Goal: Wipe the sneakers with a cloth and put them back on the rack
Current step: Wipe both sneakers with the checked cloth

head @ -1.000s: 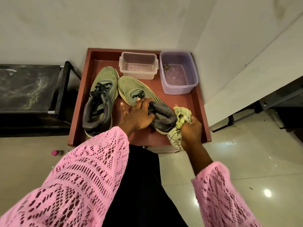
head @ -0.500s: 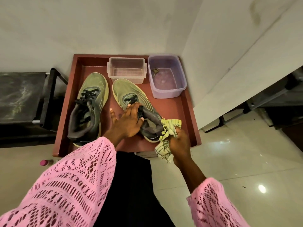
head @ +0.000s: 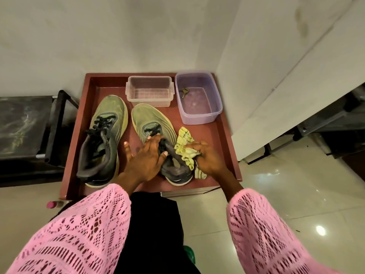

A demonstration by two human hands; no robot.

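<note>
Two olive-green sneakers with dark grey collars lie toes-away on a reddish-brown tray. The left sneaker lies untouched. My left hand grips the collar and tongue of the right sneaker, its thumb spread out to the left. My right hand holds a crumpled yellow-green cloth and presses it against the right side of that sneaker's heel collar. Part of the cloth hangs below my hand.
At the tray's back stand a clear plastic box and a purple tub with a small key-like object inside. A black rack stands to the left, white walls behind and right. A small pink bottle lies on the tiled floor.
My right hand has carried the cloth up from the sneaker's heel end onto the side of its collar. The left hand keeps its hold on the sneaker. The camera has tilted down.
</note>
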